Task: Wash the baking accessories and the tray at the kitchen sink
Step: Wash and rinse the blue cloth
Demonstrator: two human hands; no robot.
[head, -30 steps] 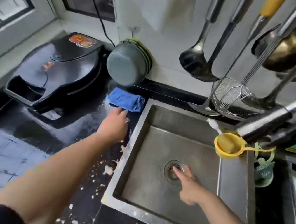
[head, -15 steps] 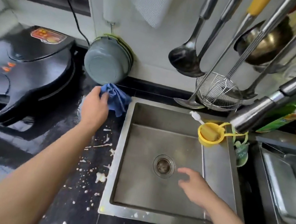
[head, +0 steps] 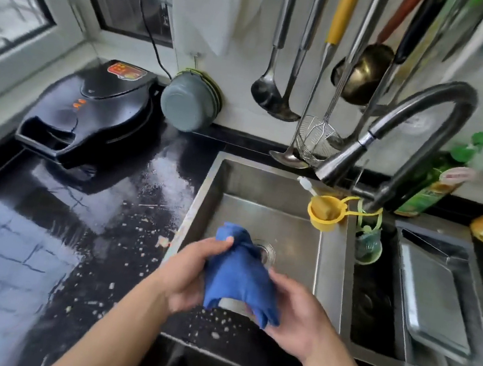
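Both your hands hold the blue cloth [head: 238, 274] over the near edge of the sink [head: 268, 184]. Your left hand [head: 188, 272] grips its left side, fingers curled under, thumb pressed on the upper fold. Your right hand [head: 295, 314] cups the lower right corner, fingers bent round the hem. The cloth hangs bunched between them, partly covering the drain [head: 266, 250].

The tray [head: 433, 302] lies tilted in the right basin, well apart from your hands. A yellow strainer [head: 325, 213] sits at the sink's back right corner, under the tap [head: 366, 142].

White crumbs dot the black tabletop [head: 44, 240] along the sink's left edge. A black griddle [head: 93, 108] stands at the back left corner.
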